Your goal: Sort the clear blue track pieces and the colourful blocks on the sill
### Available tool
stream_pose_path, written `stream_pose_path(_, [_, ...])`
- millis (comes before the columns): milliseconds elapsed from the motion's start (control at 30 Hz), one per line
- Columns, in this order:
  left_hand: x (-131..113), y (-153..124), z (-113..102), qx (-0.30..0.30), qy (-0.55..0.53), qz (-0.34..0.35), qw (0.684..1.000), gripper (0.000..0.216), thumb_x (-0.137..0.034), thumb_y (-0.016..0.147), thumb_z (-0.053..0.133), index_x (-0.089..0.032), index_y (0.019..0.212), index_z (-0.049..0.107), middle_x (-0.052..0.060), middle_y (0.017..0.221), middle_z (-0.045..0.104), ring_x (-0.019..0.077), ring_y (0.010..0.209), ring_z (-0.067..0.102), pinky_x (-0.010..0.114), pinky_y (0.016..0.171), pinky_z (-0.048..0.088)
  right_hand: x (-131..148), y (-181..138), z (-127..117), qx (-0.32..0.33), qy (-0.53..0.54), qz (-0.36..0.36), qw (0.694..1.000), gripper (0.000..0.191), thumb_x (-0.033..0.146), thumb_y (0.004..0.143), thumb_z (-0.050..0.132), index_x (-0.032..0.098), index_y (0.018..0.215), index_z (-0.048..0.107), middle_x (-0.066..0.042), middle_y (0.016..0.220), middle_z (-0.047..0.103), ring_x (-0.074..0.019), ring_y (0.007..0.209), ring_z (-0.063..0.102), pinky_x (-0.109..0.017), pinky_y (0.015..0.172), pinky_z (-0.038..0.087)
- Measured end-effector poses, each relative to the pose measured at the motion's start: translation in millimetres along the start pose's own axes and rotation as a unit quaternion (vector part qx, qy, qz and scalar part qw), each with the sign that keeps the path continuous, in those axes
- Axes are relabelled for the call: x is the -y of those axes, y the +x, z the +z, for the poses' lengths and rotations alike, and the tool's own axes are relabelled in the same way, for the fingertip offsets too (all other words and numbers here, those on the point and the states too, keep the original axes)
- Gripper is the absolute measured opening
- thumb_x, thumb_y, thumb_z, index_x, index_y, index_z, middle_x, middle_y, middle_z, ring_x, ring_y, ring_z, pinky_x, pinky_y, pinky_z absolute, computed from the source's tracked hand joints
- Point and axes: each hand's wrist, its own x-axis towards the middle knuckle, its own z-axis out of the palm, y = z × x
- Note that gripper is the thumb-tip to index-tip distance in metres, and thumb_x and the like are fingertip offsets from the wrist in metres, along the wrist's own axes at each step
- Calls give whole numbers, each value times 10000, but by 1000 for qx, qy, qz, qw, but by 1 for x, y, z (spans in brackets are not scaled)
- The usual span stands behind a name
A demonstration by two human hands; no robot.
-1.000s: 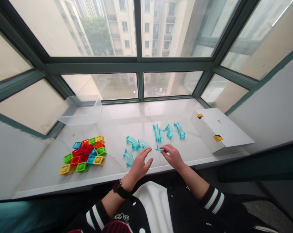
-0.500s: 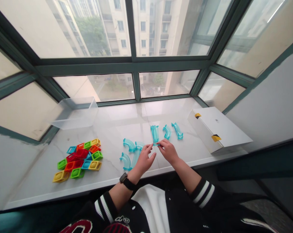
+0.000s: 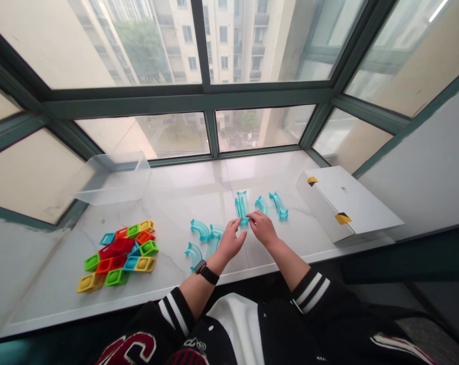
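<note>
A translucent teal straight track piece (image 3: 242, 207) lies at the middle of the sill, its long side pointing towards the window. My right hand (image 3: 263, 228) pinches its near end from the right. Beside that same end is my left hand (image 3: 231, 242), index fingertip against the piece and thumb held apart. Left of my left hand lie curved teal track pieces (image 3: 200, 229), with another curve (image 3: 194, 253) nearer me. A longer teal piece (image 3: 213, 243) is partly hidden by the left hand. Further right rest a small curved piece (image 3: 262, 204) and a straight piece (image 3: 278, 205).
Several red, green, yellow, orange and blue plastic blocks (image 3: 125, 247) are grouped at the left. A clear plastic bin (image 3: 113, 195) stands behind them by the window. At the right sits a white box (image 3: 351, 203) with yellow-black tabs. The sill's front edge (image 3: 146, 296) runs close to my body.
Both hands stay at the near end of the middle track piece, with small finger shifts. My left hand has moved slightly right, and the camera view has shifted a little.
</note>
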Motion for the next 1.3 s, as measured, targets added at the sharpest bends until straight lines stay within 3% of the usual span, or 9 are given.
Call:
stream_pose_path(433, [22, 7, 7, -9, 26, -29, 999, 569, -320, 933, 624, -270, 1495, 549, 128, 1477, 557, 274, 1424, 515, 481, 1181, 455, -8, 14, 14, 45, -26, 37, 998, 265, 93, 965, 630, 225, 1138, 782, -65, 1138, 747, -183, 1028, 712, -278, 926, 537])
stream_pose_path(867, [21, 6, 11, 0, 34, -37, 999, 593, -295, 931, 609, -219, 1513, 518, 169, 1520, 541, 311, 1437, 509, 540, 1151, 476, -14, 15, 15, 48, -16, 35, 998, 281, 84, 956, 625, 233, 1132, 785, -66, 1119, 752, -187, 1031, 709, -287, 934, 535])
stream_pose_path(1300, [17, 5, 12, 2, 5, -52, 999, 598, -267, 925, 624, -243, 1511, 507, 151, 1512, 534, 291, 1412, 522, 491, 1097, 530, -14, 15, 15, 51, -13, 32, 998, 290, 67, 956, 614, 225, 1144, 768, -70, 1144, 748, -196, 1074, 701, -298, 954, 525])
